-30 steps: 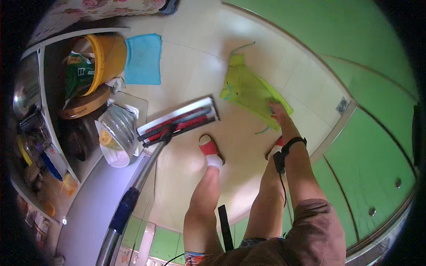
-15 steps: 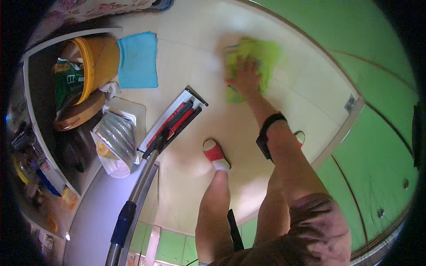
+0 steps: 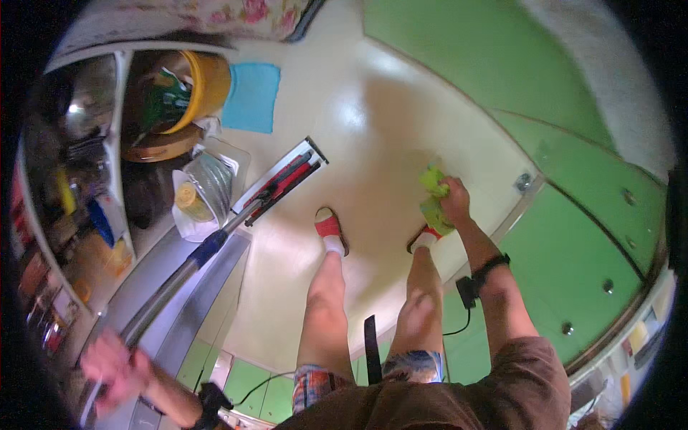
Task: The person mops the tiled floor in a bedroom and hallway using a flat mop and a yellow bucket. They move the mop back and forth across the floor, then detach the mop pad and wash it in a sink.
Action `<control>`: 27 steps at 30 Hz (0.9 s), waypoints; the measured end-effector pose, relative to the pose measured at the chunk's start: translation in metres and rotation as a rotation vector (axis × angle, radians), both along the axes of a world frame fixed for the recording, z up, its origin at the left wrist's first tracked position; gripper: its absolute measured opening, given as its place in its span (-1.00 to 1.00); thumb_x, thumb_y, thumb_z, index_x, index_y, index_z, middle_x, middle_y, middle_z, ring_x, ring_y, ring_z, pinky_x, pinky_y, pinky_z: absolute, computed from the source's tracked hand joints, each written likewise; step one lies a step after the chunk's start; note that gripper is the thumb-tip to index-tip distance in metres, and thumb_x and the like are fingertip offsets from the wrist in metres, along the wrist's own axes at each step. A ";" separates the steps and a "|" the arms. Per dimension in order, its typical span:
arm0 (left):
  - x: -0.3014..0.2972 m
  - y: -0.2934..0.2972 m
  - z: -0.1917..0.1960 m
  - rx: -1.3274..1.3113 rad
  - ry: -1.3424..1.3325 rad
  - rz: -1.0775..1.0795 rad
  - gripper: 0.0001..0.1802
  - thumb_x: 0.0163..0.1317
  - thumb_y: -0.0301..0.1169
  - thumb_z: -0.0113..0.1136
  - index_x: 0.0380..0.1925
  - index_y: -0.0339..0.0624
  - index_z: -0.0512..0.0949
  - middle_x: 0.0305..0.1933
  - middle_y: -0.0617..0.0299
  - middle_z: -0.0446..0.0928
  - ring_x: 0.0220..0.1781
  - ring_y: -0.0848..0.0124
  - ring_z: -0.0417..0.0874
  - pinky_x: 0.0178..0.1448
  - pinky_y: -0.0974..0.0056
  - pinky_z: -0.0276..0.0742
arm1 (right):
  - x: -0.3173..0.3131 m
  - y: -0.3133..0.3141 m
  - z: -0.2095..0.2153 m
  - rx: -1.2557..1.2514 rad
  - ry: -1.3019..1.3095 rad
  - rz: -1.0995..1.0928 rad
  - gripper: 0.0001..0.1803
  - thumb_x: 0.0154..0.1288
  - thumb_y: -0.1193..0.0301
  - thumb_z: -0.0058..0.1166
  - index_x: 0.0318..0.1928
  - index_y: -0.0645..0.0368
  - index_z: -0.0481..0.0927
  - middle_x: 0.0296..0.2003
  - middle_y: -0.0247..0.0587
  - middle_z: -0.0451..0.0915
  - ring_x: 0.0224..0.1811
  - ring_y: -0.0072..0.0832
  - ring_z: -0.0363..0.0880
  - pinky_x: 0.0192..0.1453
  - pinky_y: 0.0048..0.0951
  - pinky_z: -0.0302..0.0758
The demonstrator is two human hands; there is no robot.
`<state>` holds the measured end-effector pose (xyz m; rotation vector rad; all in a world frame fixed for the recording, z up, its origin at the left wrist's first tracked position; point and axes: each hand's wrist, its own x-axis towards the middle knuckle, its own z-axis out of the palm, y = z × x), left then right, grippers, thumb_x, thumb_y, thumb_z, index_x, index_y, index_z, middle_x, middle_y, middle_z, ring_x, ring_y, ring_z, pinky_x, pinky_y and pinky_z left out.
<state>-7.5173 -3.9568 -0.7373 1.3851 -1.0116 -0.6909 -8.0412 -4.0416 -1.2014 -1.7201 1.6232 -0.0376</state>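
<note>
My right hand (image 3: 456,203) is closed around a bunched yellow-green cloth (image 3: 433,183), held above my right slipper (image 3: 427,234). Part of the cloth hangs below the fingers. At the lower left, my left hand (image 3: 115,373), a little blurred, wraps around the metal pole (image 3: 161,297) of a flat mop. The mop's head (image 3: 283,183), white with red and black parts, rests on the floor left of my feet. A flat light-blue cloth (image 3: 251,97) lies on the floor farther off, beside a yellow bucket (image 3: 208,89).
Open shelving (image 3: 120,143) with assorted items runs along the left. Near it sit a round brown lid (image 3: 161,145) and a white container with silvery lining (image 3: 215,179). Green cabinets (image 3: 545,287) line the right. A floral cloth (image 3: 236,18) hangs at the far left.
My right hand has lifted the green cloth off the floor, bunching it and drawing it back toward me. My left hand has come into view on the mop pole.
</note>
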 end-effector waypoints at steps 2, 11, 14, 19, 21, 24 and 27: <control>-0.003 0.000 -0.020 -0.114 0.105 0.227 -0.51 0.16 0.14 0.08 -0.64 0.01 0.28 -0.74 0.40 0.19 -0.70 0.52 0.15 -0.52 0.39 0.06 | -0.047 -0.006 0.067 0.001 -0.016 -0.026 -0.62 -0.12 0.60 0.20 -0.19 0.06 0.52 -0.15 -0.10 0.51 -0.08 -0.08 0.53 0.00 -0.22 0.48; -0.077 -0.080 0.052 0.196 0.078 0.416 -0.80 0.32 -0.52 0.02 -0.51 -0.15 0.31 -0.59 0.29 0.30 -0.50 0.44 0.36 -0.27 0.30 0.38 | -0.178 -0.079 0.422 -0.110 0.064 0.226 -0.57 -0.24 0.70 0.16 -0.24 0.08 0.51 -0.19 -0.15 0.50 -0.10 -0.08 0.52 -0.10 -0.22 0.50; -0.039 -0.084 0.096 0.058 0.062 0.394 -0.78 0.33 -0.51 0.03 -0.53 -0.17 0.34 -0.61 0.29 0.30 -0.52 0.46 0.35 -0.27 0.30 0.40 | -0.190 -0.084 0.533 -0.206 0.073 0.259 -0.53 -0.33 0.75 0.18 -0.28 0.11 0.50 -0.21 -0.17 0.49 -0.13 -0.11 0.52 -0.14 -0.25 0.49; 0.031 -0.128 0.112 0.292 -0.150 0.491 -0.71 0.29 -0.35 0.10 -0.60 -0.23 0.44 -0.54 0.22 0.49 -0.45 0.43 0.49 -0.15 0.29 0.42 | -0.161 -0.111 0.630 -0.257 0.022 0.358 -0.57 -0.31 0.76 0.12 -0.30 0.12 0.50 -0.27 -0.13 0.47 -0.19 -0.10 0.51 -0.20 -0.25 0.46; 0.037 -0.153 0.097 0.421 -0.274 0.577 -0.60 0.29 -0.25 0.08 -0.67 -0.25 0.53 -0.52 0.22 0.55 -0.41 0.38 0.50 -0.10 0.23 0.40 | -0.145 -0.132 0.649 -0.186 0.079 0.367 -0.57 -0.33 0.75 0.14 -0.31 0.14 0.50 -0.28 -0.11 0.47 -0.18 -0.08 0.51 -0.19 -0.24 0.47; 0.045 -0.185 0.072 0.505 -0.205 0.608 -0.64 0.24 -0.22 0.16 -0.58 -0.30 0.55 -0.47 0.18 0.60 -0.40 0.38 0.54 -0.21 0.22 0.40 | -0.129 -0.165 0.677 -0.219 0.029 0.340 -0.57 -0.36 0.76 0.12 -0.33 0.16 0.49 -0.31 -0.11 0.47 -0.19 -0.10 0.51 -0.16 -0.28 0.47; 0.059 -0.215 0.040 0.648 0.056 0.675 -0.65 0.19 -0.19 0.26 -0.32 -0.32 0.58 -0.31 0.06 0.62 -0.27 0.31 0.57 -0.09 0.12 0.43 | -0.121 -0.194 0.701 -0.223 -0.047 0.255 -0.59 -0.34 0.78 0.09 -0.35 0.18 0.47 -0.33 -0.11 0.47 -0.23 -0.14 0.51 -0.16 -0.32 0.45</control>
